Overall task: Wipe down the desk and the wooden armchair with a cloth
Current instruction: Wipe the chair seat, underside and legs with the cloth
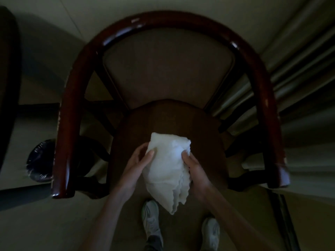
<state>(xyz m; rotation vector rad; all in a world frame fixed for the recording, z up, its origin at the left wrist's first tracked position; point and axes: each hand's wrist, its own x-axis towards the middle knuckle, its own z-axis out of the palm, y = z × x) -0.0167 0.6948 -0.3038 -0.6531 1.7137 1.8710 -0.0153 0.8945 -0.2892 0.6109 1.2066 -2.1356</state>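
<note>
Cloth held over the front edge of the armchair seat.
I see my left grip and right grip each curled onto the white cloth, whose long axis runs toward me. The seat lies just ahead and below, about equally near both.

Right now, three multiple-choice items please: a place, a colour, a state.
1. Where is the black-lined bin? A) left of the armchair B) on a shelf C) under a table
2. What colour is the cloth? A) blue B) white C) red
3. How is the cloth held? A) by both hands B) draped on the backrest C) not at all

1 A: it stands on that side, near the frame edge. 2 B: plainly white. 3 A: left hand and right hand each grip a side.
</note>
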